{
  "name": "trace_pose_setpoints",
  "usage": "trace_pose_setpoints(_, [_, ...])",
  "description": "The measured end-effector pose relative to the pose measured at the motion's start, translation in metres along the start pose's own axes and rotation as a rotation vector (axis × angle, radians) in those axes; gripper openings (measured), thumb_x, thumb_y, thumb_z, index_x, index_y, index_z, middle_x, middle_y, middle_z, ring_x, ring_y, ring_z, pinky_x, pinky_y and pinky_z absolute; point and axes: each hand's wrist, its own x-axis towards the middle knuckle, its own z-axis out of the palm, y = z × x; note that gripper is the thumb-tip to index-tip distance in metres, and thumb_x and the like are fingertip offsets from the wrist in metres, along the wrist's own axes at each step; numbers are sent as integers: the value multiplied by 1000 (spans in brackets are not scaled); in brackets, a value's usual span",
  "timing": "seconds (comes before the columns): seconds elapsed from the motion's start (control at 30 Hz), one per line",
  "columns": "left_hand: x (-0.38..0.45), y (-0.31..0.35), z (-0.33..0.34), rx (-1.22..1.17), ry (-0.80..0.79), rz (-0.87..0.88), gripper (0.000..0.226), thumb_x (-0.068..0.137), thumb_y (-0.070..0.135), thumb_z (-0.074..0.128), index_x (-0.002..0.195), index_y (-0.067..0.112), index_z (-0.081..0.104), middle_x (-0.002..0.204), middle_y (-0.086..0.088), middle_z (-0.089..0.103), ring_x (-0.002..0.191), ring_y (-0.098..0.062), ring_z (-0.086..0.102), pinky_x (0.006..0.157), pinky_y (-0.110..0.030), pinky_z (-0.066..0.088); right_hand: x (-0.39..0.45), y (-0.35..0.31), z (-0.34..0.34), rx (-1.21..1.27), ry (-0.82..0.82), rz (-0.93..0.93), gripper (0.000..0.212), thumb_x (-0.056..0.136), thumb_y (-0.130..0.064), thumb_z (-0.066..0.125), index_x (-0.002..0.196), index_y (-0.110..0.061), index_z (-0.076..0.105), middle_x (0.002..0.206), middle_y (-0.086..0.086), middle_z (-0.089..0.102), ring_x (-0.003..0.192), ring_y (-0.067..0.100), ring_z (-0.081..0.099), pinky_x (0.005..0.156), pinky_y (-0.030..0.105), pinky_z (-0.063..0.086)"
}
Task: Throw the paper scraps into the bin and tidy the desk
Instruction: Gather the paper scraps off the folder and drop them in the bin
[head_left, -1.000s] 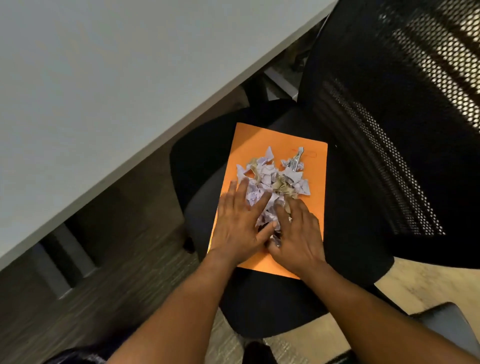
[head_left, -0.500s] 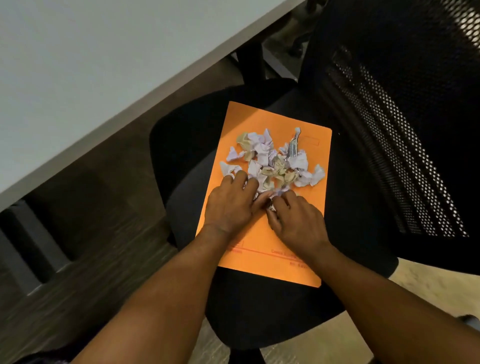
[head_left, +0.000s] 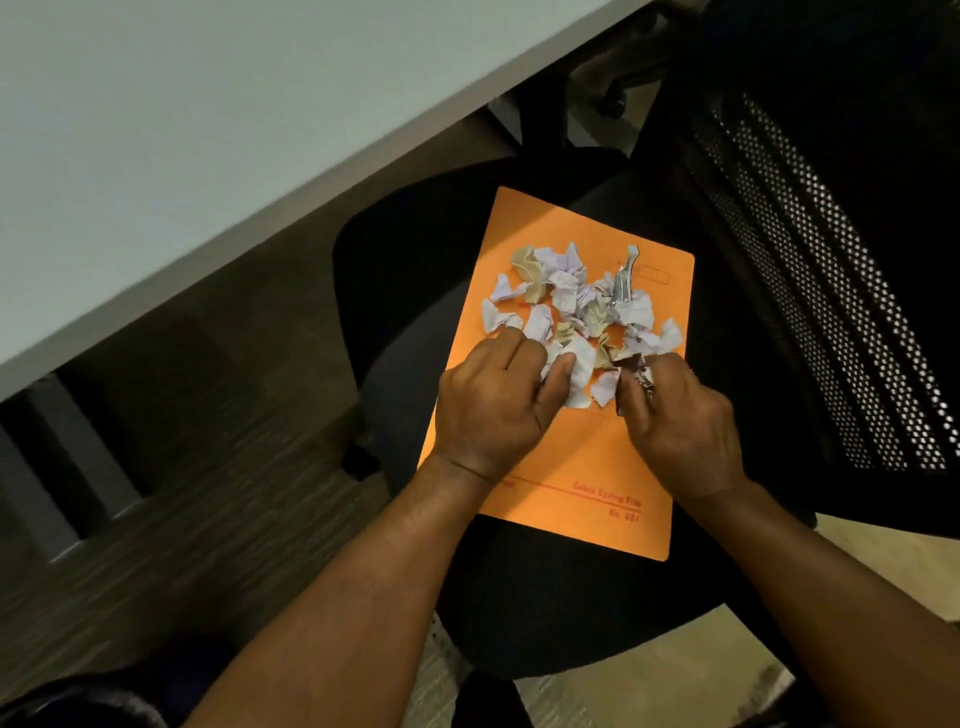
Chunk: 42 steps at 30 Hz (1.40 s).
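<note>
both forearms reach forward from the near edge of the view over a black chair seat (head_left: 545, 597). the left hand (head_left: 491, 405) is curled, palm down, fingers bent and closing on white scraps at the near left of the pile, the thumb pressed against a crumpled piece. the right hand (head_left: 680, 415) is also curled narrow, its fingertips pinching a small printed scrap at the near right of the pile; how much paper sits inside either palm cannot be told.

the paper scraps (head_left: 576, 306) lie in a loose heap on an orange folder (head_left: 571, 478), spread across its far half from the left edge almost to the right edge. they are crumpled and torn bits, mostly white or pale lilac, a few tan, and one narrow printed strip standing up near the far right corner.

the folder lies flat on the chair seat, its long axis running from near to far and leaning slightly left at the far end, red print along its near edge. the mesh chair back (head_left: 831, 291) rises on the right. the pale table (head_left: 208, 130) fills the far left, bare at its visible part.
</note>
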Motion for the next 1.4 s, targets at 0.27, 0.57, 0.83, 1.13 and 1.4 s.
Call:
trace_pose_setpoints(0.27, [-17,-16,-53,-3,106,-134,49,102,32,38,64,6,54,60,-8,50,49,-20,44,42,-31,30,14,-81,3,125,156,17,19,96,-20,47,97,-1,49,75,22,61,55,38,60,45,32,42])
trace_pose_setpoints(0.57, [-112,-82,-176,191,218,-400,48,102,26,40,62,4,53,61,-10,50,49,-22,44,45,-32,35,-14,-240,73,397,-8,-98,12,97,-24,48,99,-12,48,75,9,58,62,17,48,51,16,30])
trace_pose_setpoints(0.83, [-281,-118,-300,471,251,-707,43,101,22,43,64,2,55,61,-7,51,52,-18,45,48,-27,35,-120,-390,150,584,-275,-278,17,97,-26,47,93,-9,51,74,1,54,54,11,47,48,14,31])
trace_pose_setpoints(1.13, [-462,-140,-376,657,184,-1124,39,98,22,44,70,0,61,62,-11,58,52,-26,54,51,-27,33,-241,-507,225,593,-664,-500,36,98,-33,40,89,-1,54,74,14,60,50,34,57,43,29,37])
trace_pose_setpoints(1.4, [-527,-184,-381,593,166,-1427,57,96,43,27,88,-1,63,89,-18,65,73,-37,60,58,-31,32,-289,-536,304,341,-876,-609,38,102,-39,34,106,-5,50,99,19,60,74,44,63,55,41,42])
